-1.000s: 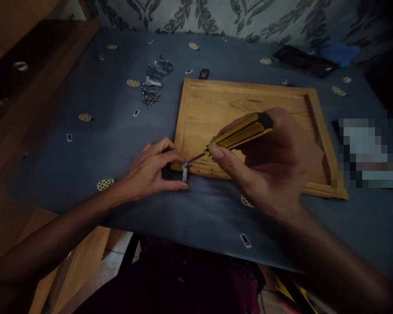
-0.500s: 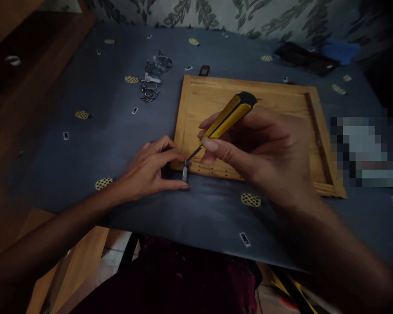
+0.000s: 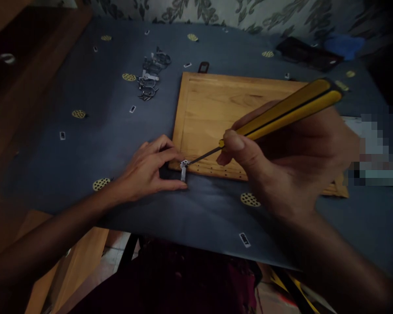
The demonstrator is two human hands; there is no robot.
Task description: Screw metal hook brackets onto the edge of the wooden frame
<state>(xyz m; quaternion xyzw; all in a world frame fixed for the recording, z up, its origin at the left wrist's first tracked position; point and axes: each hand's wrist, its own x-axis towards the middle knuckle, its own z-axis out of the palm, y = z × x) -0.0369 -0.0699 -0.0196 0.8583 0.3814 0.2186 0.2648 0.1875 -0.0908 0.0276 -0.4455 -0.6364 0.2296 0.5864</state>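
My right hand [image 3: 281, 161] is closed around a screwdriver [image 3: 288, 109] with a yellow and black handle. Its shaft slants down to the left, and the tip is at a small metal hinge [image 3: 183, 168] on the near left corner of a wooden panel [image 3: 212, 104]. My left hand [image 3: 153, 170] grips that hinge between thumb and fingers, partly over the panel's corner. A row of small holes runs along the panel's near edge, right of the hinge.
Several metal hinges and screws [image 3: 149, 80] lie in a pile left of the panel. A dark latch-like piece [image 3: 203, 67] sits behind it. At the back right are a black case [image 3: 308, 53] and a blue cloth-like item [image 3: 344, 46]. A patterned cloth [image 3: 196, 218] covers the table.
The screwdriver handle has swung right and lower, so the shaft lies flatter. My right hand has moved right with it. My left hand stays on the hinge.
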